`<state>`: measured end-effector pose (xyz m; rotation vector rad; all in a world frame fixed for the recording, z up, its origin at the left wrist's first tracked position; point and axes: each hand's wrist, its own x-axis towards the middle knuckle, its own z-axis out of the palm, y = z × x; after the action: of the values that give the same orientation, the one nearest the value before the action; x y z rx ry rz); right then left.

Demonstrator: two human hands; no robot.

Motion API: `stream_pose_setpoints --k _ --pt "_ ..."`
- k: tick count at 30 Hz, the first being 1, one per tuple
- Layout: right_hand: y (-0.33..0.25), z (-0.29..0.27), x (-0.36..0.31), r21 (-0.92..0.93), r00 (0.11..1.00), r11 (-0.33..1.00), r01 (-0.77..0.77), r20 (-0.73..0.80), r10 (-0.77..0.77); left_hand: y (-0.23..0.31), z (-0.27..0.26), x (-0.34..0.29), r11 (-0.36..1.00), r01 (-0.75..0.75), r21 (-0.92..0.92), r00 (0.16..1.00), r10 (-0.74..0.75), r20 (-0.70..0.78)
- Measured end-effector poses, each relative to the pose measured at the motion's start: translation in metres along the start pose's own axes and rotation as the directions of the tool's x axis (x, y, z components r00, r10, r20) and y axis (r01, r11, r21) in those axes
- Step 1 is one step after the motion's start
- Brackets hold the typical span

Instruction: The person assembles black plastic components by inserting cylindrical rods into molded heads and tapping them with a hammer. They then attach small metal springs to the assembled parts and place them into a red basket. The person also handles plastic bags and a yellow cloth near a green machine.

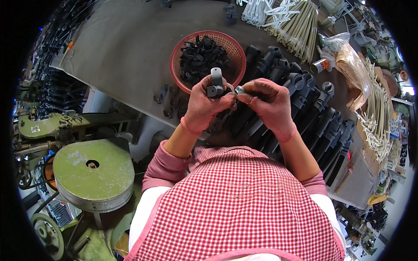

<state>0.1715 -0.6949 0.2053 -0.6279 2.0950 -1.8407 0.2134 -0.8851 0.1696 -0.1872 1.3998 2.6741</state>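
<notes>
In front of my chest both gloved hands meet above the table. My left hand (201, 108), in a dirty pink glove, is closed around a dark grey clamp-like bracket (216, 79) with a hole in its upper end. Beside it my right hand (274, 108), gloved alike, pinches a small shiny metal piece (239, 89) close to the bracket. Its exact kind is too small to tell. Just beyond the left hand stands a red plastic basket (242, 51) of black curved clamps (203, 58). A few more loose clamps (169, 112) lie left of the hands.
Rows of black tubes with curved ends (300, 95) lie to the right. Behind them are bundles of beige rods (300, 32), white parts (257, 12), a can (320, 66) and clear plastic wrapping (355, 74). A green machine with a round cover (93, 174) stands at the left.
</notes>
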Motion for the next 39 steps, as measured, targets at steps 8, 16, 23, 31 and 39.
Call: stream_pose_setpoints --k 8,16,23,31,39 --pt "0.0 0.001 0.002 0.457 0.906 0.79 -0.409 0.106 0.409 0.002 -0.005 -0.002 0.974 0.041 -0.221 0.999 -0.04 0.009" --pt "-0.005 0.005 0.004 0.297 0.935 0.887 -0.354 0.093 0.342 0.005 -0.008 -0.009 0.997 -0.071 0.039 0.995 0.068 0.072" --pt "-0.011 0.002 0.007 0.242 0.929 0.897 -0.369 0.138 0.345 0.016 -0.018 -0.006 0.625 -0.449 0.639 0.893 0.346 0.289" --pt "-0.012 0.003 0.006 0.3 0.955 0.907 -0.294 0.129 0.267 0.012 -0.009 -0.015 0.921 -0.137 0.364 0.988 0.1 0.118" --pt "0.003 0.009 0.003 0.435 0.942 0.837 -0.332 0.101 0.321 -0.016 -0.009 -0.014 0.987 0.015 -0.159 1.0 -0.017 -0.012"
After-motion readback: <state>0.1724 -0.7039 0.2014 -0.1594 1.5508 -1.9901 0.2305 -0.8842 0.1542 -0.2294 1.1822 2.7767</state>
